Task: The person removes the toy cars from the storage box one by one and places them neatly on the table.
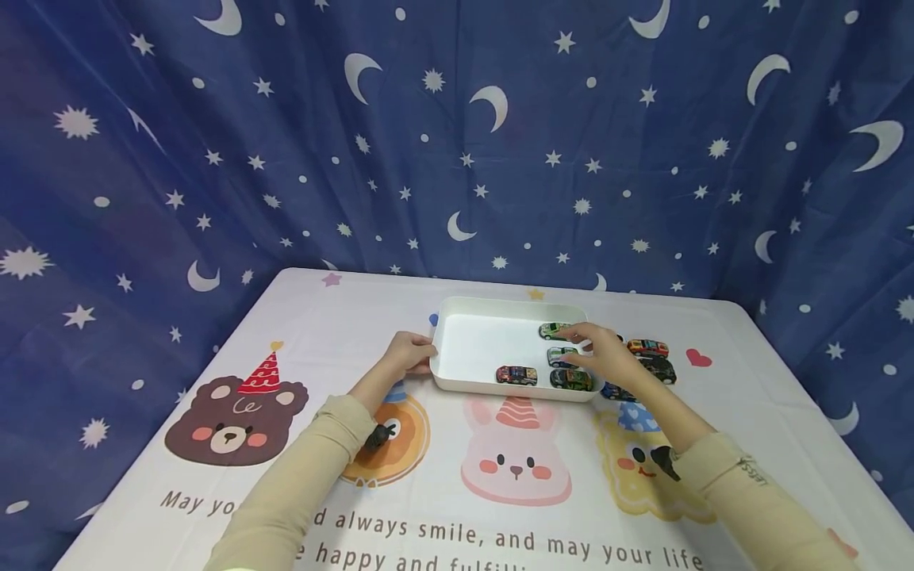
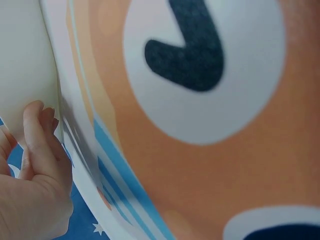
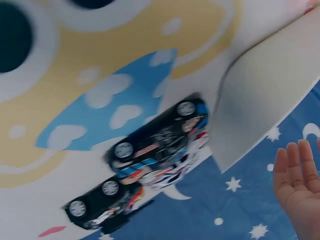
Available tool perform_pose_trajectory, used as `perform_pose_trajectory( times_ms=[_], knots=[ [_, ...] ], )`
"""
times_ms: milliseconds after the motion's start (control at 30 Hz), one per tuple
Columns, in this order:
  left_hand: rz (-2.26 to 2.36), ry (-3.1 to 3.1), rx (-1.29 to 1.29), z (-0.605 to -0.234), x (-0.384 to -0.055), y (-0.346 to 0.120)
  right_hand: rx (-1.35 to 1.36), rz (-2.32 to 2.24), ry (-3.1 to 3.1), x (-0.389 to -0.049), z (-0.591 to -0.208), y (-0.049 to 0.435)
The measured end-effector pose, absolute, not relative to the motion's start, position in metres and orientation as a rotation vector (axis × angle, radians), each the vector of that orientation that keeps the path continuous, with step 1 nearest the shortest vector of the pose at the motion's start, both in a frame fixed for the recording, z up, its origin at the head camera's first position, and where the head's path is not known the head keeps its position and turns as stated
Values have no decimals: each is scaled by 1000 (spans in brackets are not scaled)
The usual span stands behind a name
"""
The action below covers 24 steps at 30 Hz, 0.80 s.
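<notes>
My right hand [image 1: 607, 354] reaches over the tray's 3 o'clock end, thumb and fingers parted around a small white-and-green toy car [image 1: 556, 358]; I can't tell whether the thumb touches it. My left hand [image 1: 412, 353] grips the wall of the shallow white rectangular tray [image 1: 471, 349] at 9 o'clock. If my right fingers sweep in crookedly, they could nudge the patterned light-green toy car [image 1: 548, 330] at 2 o'clock or bump the dark green-and-black toy car [image 1: 570, 380] at 4. A tug from my left could slide the loose red-and-blue toy car [image 1: 516, 375] at 6 o'clock. Past the 3 o'clock wall, a red-and-yellow toy car [image 1: 648, 346], a black toy car [image 1: 661, 369] and, nearer 4, a dark-blue toy car [image 1: 613, 392] crowd beneath my wrist; a low pull-back might scatter them across the printed white tablecloth [image 1: 385, 305].
</notes>
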<state>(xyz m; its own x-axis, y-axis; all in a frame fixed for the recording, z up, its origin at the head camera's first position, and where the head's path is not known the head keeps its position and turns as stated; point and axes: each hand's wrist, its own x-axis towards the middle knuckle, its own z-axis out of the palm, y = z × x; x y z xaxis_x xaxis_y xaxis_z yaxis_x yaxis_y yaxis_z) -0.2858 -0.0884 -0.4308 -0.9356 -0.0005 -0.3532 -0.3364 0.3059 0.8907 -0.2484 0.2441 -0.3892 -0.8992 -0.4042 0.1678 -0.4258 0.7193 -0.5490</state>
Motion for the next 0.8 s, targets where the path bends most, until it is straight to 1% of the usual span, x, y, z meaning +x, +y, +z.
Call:
perform_pose_trajectory(
  times_ms=[233, 467, 633, 800],
  knots=[
    [1684, 2279, -312, -432, -285, -88, 738, 946, -2884, -246, -388, 225],
    [1659, 2303, -300, -433, -283, -91, 809, 975, -2896, -249, -400, 206],
    [1645, 2301, -258, -431, -282, -90, 849, 922, -2944, -252, -407, 196],
    [1648, 2309, -269, -428, -285, -89, 911, 859, -3034, -258, -408, 187]
  ],
)
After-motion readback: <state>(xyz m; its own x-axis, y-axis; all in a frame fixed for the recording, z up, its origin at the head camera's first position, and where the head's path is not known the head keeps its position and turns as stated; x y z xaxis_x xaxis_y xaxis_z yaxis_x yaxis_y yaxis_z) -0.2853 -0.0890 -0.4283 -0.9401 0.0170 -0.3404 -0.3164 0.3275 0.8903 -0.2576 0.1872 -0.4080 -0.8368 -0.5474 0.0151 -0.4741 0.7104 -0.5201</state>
